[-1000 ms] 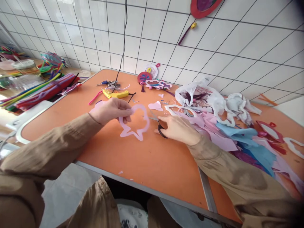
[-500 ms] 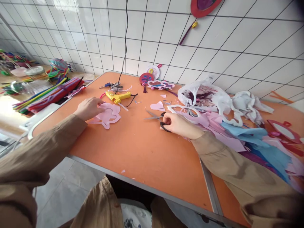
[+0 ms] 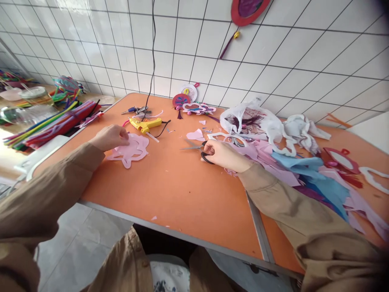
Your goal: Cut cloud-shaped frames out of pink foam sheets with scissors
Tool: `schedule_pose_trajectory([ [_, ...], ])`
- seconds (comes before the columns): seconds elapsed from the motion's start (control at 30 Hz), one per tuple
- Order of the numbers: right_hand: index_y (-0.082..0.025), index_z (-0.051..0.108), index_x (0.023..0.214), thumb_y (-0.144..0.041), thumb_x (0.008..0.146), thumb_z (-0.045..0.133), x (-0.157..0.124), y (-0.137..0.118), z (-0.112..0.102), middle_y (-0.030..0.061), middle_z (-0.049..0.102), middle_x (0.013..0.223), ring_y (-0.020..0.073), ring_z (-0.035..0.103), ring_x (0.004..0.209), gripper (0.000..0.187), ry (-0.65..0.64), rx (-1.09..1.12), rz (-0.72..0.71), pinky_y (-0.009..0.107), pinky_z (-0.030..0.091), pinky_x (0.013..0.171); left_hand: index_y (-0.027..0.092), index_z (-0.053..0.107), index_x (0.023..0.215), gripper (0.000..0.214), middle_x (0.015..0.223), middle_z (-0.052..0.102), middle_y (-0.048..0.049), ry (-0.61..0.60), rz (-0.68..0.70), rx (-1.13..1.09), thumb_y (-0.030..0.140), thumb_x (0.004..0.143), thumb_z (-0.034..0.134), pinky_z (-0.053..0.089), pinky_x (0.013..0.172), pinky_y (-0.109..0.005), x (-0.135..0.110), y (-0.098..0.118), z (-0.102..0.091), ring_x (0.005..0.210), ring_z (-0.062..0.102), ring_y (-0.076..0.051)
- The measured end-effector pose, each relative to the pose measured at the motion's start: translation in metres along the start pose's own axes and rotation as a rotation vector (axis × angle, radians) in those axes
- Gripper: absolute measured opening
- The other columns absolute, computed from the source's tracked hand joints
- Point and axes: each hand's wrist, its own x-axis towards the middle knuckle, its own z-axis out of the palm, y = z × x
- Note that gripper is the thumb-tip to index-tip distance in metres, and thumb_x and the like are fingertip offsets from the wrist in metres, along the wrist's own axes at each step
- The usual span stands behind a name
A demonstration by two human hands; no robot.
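Pink cutout (image 3: 135, 141), black-handled scissors (image 3: 193, 147), orange table (image 3: 170, 190).

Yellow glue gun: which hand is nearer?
Left. The left hand is close to the glue gun, at its near left; the right hand, holding scissors, is farther off, rightward.

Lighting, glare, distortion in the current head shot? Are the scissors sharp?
Head view: pale glare on the upper-left wall tiles; washed-out brightness at the far left, below the pipe cleaners; dark top-right corner; tile lines splay, suggesting wide-angle stretch; the scissors look reasonably sharp in the right hand, with no strong blur.
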Motion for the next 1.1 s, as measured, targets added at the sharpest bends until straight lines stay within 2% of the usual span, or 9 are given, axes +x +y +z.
schedule_pose_trajectory([
  [0.1, -0.024, 0.055, 0.082, -0.02, 0.074, 0.07, -0.004, -0.006, 0.002, -0.0024, 0.063, 0.072, 0.0179, 0.061, 0.067, 0.018, 0.074, -0.035, -0.013, 0.029, 0.041, 0.063, 0.022, 0.074, 0.077, 0.026, 0.087, 0.072, -0.0059, -0.025, 0.036, 0.024, 0.041, 0.06, 0.069, 0.044, 0.074, -0.031, -0.007, 0.006, 0.001, 0.082, 0.063, -0.024],
  [0.2, -0.024, 0.055, 0.081, -0.015, 0.077, 0.067, -0.005, -0.009, 0.004, -0.0017, 0.064, 0.072, 0.018, 0.061, 0.068, 0.016, 0.098, -0.059, -0.048, 0.029, 0.04, 0.064, 0.021, 0.078, 0.107, 0.051, 0.099, 0.074, -0.0054, -0.059, 0.056, -0.014, 0.042, 0.062, 0.064, 0.047, 0.078, -0.032, -0.017, 0.015, 0.005, 0.08, 0.063, -0.022],
  [0.3, -0.023, 0.056, 0.076, -0.012, 0.075, 0.066, -0.003, -0.006, 0.003, -0.0004, 0.066, 0.073, 0.0187, 0.063, 0.07, 0.015, 0.088, -0.072, -0.081, 0.029, 0.042, 0.066, 0.017, 0.077, 0.118, 0.063, 0.111, 0.072, -0.0088, -0.095, 0.16, -0.052, 0.044, 0.063, 0.066, 0.05, 0.082, -0.034, -0.029, 0.027, 0.013, 0.083, 0.063, -0.021],
  [0.5, -0.023, 0.061, 0.075, -0.011, 0.076, 0.063, 0.002, 0.002, -0.001, 0.0019, 0.068, 0.078, 0.0208, 0.065, 0.076, 0.012, 0.088, -0.09, -0.109, 0.031, 0.044, 0.071, 0.017, 0.079, 0.115, 0.052, 0.112, 0.07, -0.0088, -0.103, 0.253, -0.102, 0.034, 0.068, 0.064, 0.053, 0.083, -0.034, -0.048, 0.063, 0.038, 0.083, 0.064, -0.02],
  [0.67, -0.022, 0.063, 0.074, -0.007, 0.074, 0.062, 0.001, 0.001, -0.001, 0.0033, 0.065, 0.083, 0.02, 0.061, 0.076, 0.015, 0.087, -0.098, -0.137, 0.032, 0.041, 0.071, 0.015, 0.077, 0.119, 0.047, 0.118, 0.071, -0.0107, -0.102, 0.302, -0.1, 0.025, 0.076, 0.06, 0.056, 0.089, -0.036, -0.048, 0.093, 0.052, 0.091, 0.07, -0.023],
  [0.77, -0.021, 0.068, 0.083, -0.005, 0.073, 0.061, 0.0, 0.0, 0.002, 0.0018, 0.064, 0.08, 0.0185, 0.059, 0.073, 0.02, 0.075, -0.075, -0.137, 0.03, 0.041, 0.07, 0.015, 0.073, 0.13, 0.051, 0.131, 0.07, -0.0128, -0.112, 0.319, 0.017, 0.023, 0.081, 0.059, 0.053, 0.102, -0.04, -0.043, 0.105, 0.053, 0.115, 0.069, -0.029],
  [0.87, -0.021, 0.072, 0.092, -0.004, 0.072, 0.063, 0.0, 0.001, 0.003, -0.0021, 0.061, 0.071, 0.0162, 0.058, 0.067, 0.028, 0.037, -0.033, -0.119, 0.028, 0.041, 0.064, 0.02, 0.069, 0.138, 0.053, 0.141, 0.067, -0.011, -0.17, 0.316, 0.162, 0.023, 0.085, 0.061, 0.052, 0.104, -0.04, -0.04, 0.115, 0.049, 0.132, 0.062, -0.032],
  [1.0, -0.02, 0.078, 0.089, -0.007, 0.07, 0.068, 0.003, 0.004, 0.001, -0.0019, 0.067, 0.069, 0.0151, 0.061, 0.064, 0.025, -0.024, 0.033, -0.104, 0.027, 0.044, 0.061, 0.022, 0.065, 0.142, 0.06, 0.134, 0.069, -0.0101, -0.222, 0.287, 0.186, 0.028, 0.082, 0.069, 0.051, 0.101, -0.038, -0.04, 0.128, 0.042, 0.128, 0.063, -0.031],
  [1.1, -0.019, 0.081, 0.086, -0.011, 0.076, 0.067, 0.002, 0.003, 0.001, 0.0, 0.071, 0.07, 0.015, 0.063, 0.062, 0.019, -0.031, 0.08, -0.108, 0.029, 0.049, 0.062, 0.019, 0.064, 0.144, 0.069, 0.124, 0.071, -0.0102, -0.276, 0.28, 0.135, 0.03, 0.077, 0.074, 0.052, 0.098, -0.037, -0.038, 0.132, 0.041, 0.119, 0.066, -0.031],
])
